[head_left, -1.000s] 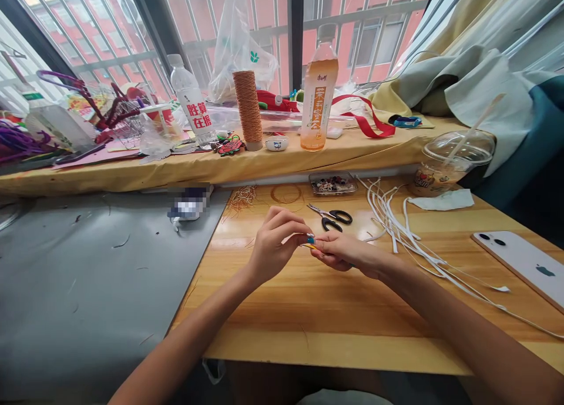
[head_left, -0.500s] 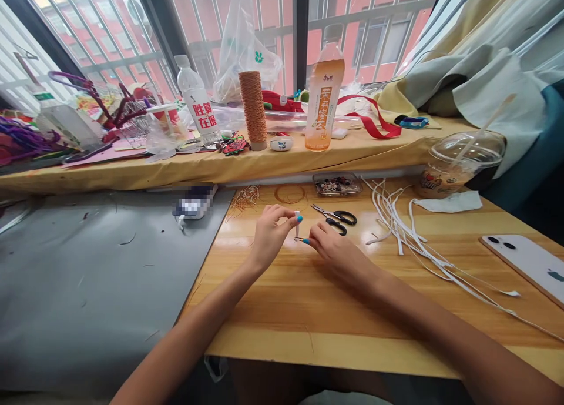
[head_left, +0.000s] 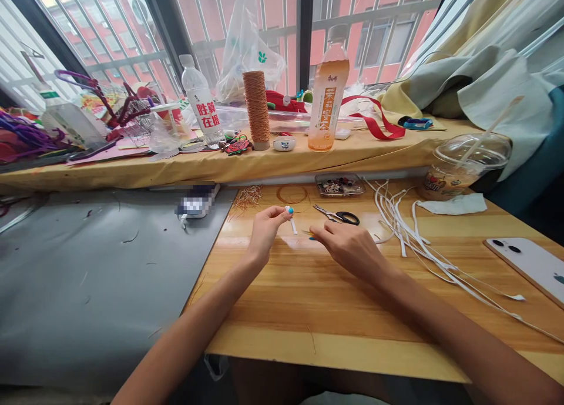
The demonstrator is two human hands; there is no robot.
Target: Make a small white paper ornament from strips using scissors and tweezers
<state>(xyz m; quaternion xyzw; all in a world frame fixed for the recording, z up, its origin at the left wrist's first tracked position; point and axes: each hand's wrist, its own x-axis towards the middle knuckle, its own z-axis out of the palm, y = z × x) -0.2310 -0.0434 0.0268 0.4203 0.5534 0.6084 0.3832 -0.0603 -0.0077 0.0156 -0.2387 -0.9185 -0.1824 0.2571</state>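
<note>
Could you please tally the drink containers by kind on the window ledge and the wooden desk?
Clear plastic water bottle with red label: 1
Orange tea bottle: 1
Clear domed plastic cup with straw: 1
Total: 3

Both hands over the wooden table (head_left: pixel 335 311): left hand (head_left: pixel 264 231) left of the right hand (head_left: pixel 348 246). Scissors (head_left: pixel 337 215) just behind the right hand, small tray (head_left: pixel 340 185) farther back, phone (head_left: pixel 531 263) far right, spool (head_left: pixel 257 108) on the ledge (head_left: pixel 220 164) behind.
</note>
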